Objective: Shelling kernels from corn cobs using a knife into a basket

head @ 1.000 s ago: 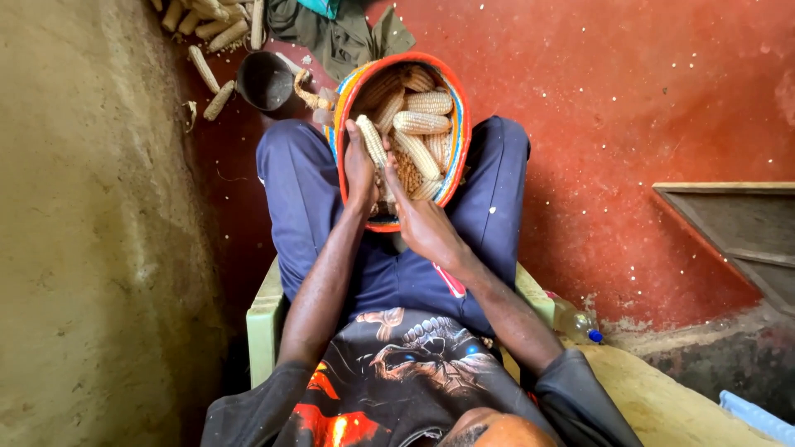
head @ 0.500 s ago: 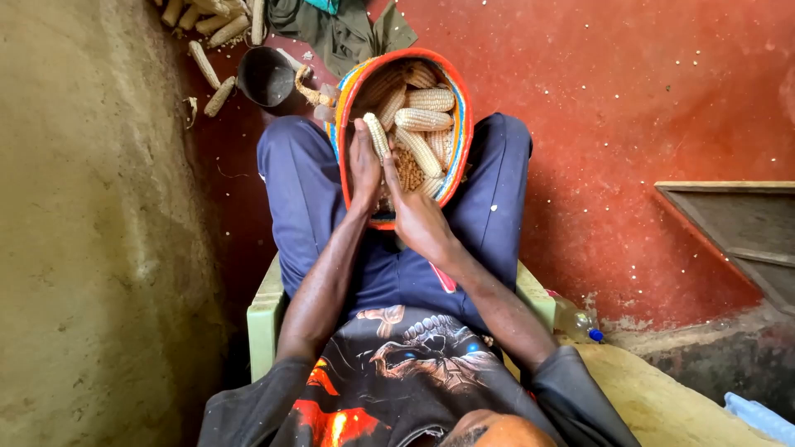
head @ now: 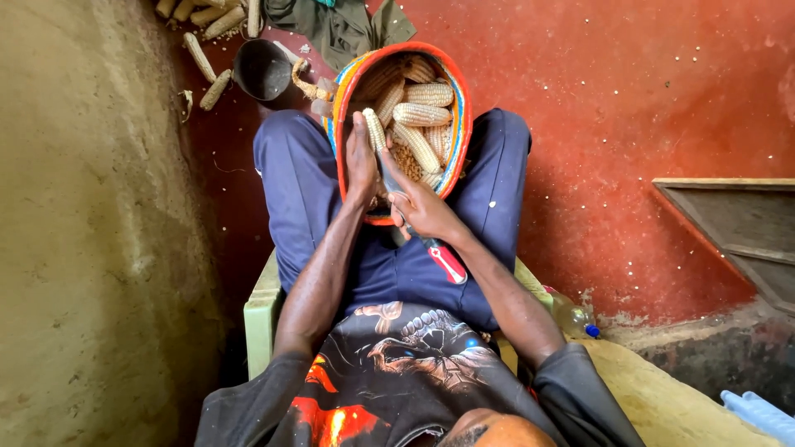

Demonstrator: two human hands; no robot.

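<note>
Gripping tight, the left hand (head: 362, 165) held a corn cob (head: 375, 130) over the basket (head: 458, 124) on the lap. Right hand (head: 422, 211) squeezed a red-handled knife (head: 439, 257), scraping kernels off. More scraping seemed needed.

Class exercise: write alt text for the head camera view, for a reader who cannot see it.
Seen from above, a seated person's left hand holds a corn cob over a colourful woven basket of cobs on their lap, while the right hand works a red-handled tool against it. Bare cobs and a dark pot lie on the red floor.
</note>
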